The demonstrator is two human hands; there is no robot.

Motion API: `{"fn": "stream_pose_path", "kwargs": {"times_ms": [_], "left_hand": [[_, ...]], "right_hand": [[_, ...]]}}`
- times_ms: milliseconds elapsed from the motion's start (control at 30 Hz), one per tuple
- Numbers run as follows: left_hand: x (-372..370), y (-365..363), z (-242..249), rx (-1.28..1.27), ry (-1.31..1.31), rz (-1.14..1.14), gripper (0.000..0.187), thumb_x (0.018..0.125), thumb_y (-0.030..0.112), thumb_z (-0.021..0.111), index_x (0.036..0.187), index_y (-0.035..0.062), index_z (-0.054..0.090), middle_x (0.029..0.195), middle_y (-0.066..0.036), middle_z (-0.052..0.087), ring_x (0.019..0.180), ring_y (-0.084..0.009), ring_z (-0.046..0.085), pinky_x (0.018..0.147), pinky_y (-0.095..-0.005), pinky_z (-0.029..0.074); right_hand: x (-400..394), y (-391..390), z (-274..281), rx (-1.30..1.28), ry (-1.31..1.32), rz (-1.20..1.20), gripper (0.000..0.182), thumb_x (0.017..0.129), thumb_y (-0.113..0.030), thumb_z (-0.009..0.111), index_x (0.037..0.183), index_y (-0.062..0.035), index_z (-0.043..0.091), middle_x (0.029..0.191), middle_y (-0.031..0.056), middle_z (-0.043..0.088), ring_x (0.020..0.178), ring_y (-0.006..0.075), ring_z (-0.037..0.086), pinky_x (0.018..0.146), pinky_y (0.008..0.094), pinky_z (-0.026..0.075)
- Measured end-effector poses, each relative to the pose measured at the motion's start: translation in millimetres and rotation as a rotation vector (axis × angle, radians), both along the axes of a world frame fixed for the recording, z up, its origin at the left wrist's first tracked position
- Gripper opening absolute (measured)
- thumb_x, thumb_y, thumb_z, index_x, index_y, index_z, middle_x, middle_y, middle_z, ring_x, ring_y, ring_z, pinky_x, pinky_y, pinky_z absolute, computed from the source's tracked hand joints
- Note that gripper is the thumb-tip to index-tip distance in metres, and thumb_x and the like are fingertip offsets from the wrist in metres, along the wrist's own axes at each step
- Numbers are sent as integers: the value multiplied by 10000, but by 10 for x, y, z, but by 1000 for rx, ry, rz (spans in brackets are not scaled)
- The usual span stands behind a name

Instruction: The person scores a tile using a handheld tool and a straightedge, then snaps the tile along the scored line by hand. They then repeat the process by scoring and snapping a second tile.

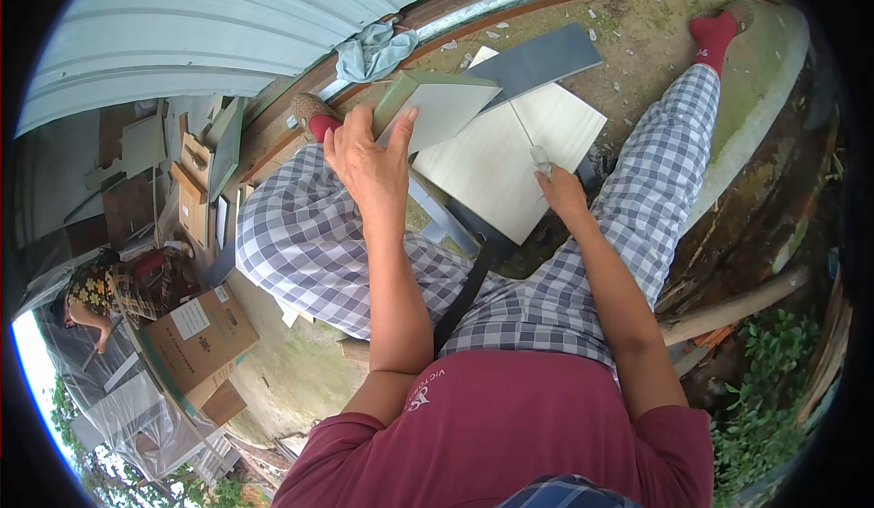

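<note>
My left hand (371,157) grips the near edge of a thick panel (446,112), thumb on one side and fingers on the other. The panel has a pale grey face and green edges, and stands tilted. In my right hand (564,194) is a screwdriver (541,157) with a clear, whitish handle; its thin dark shaft points away from me over a pale wood-grain board (473,167). That board lies between my legs. A dark grey board (546,64) rests across its far end, partly behind the tilted panel.
A light blue cloth (375,51) lies by the corrugated metal wall (209,25). Boards and wooden pieces (196,189) are stacked at left, near a cardboard box (198,337). Another person (118,289) bends beyond the box. Plants (774,390) grow at right.
</note>
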State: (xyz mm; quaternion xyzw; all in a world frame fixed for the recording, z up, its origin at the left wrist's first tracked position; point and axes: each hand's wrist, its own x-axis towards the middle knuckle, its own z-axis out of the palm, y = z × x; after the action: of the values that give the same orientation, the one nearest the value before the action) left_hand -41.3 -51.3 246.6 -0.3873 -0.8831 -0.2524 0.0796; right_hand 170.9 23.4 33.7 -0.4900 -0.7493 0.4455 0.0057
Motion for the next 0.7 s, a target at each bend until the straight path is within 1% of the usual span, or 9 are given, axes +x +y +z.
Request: {"fn": "stream_pose_path", "kwargs": {"times_ms": [67,167,233,333,367,433,467,633,700], "left_hand": [[-22,5,26,-11,9,3,367,768,328,757,946,43,606,853,-87,596,895,-277,567,1028,-492,294],[15,-15,73,-31,41,34,363,799,323,734,966,30,599,884,-111,625,893,-300,601,948,-457,389],[63,20,248,-69,-315,201,345,870,309,665,1003,4,577,925,-175,645,889,-345,631,815,-425,470],[-87,-88,267,-112,-407,132,339,942,298,567,1085,-8,536,954,-247,644,898,-379,646,734,-417,494],[-93,-107,236,-109,-402,136,339,942,298,567,1085,-8,536,954,-247,644,898,-379,646,734,-417,494],[-73,-121,154,85,-540,74,392,971,330,502,1161,-13,498,1029,-223,610,973,-261,592,862,-383,444],[-67,-103,143,71,-555,93,451,988,359,458,1252,-7,443,1139,-219,568,1026,-258,569,895,-368,435],[-134,-35,-38,358,-755,82,501,1002,400,412,1313,8,445,1202,-144,543,1092,-221,537,913,-326,438],[-104,10,-64,582,-1017,72,512,1000,415,413,1311,11,456,1192,-130,550,1086,-205,544,901,-328,460]], "right_hand": [[76,63,-150,-58,-71,-49,371,904,-375,561,1076,-52,622,911,254,660,909,433,624,802,495,484],[47,130,57,-172,20,-97,379,890,-385,571,1079,-60,624,953,248,661,934,430,621,821,490,480],[39,100,24,-172,-10,-94,381,891,-391,570,1077,-63,624,957,247,660,938,428,621,823,486,479],[32,27,-51,-171,-33,-63,381,894,-399,565,1072,-67,622,952,247,658,941,428,618,827,482,476],[17,13,-36,-166,-33,-31,379,897,-400,561,1070,-68,621,943,247,657,940,430,615,828,482,474],[-27,-18,-15,-155,1,6,386,897,-401,562,1066,-59,616,922,251,656,927,434,616,818,482,477],[-57,-40,26,-148,29,39,393,897,-403,563,1063,-50,611,901,254,654,913,437,617,808,483,479],[-201,-265,381,-152,133,57,415,904,-397,565,1054,-11,600,806,259,645,825,432,630,738,474,488],[-266,-337,605,-151,205,73,396,913,-376,561,1052,-6,599,777,252,636,796,417,630,692,470,485]]}}
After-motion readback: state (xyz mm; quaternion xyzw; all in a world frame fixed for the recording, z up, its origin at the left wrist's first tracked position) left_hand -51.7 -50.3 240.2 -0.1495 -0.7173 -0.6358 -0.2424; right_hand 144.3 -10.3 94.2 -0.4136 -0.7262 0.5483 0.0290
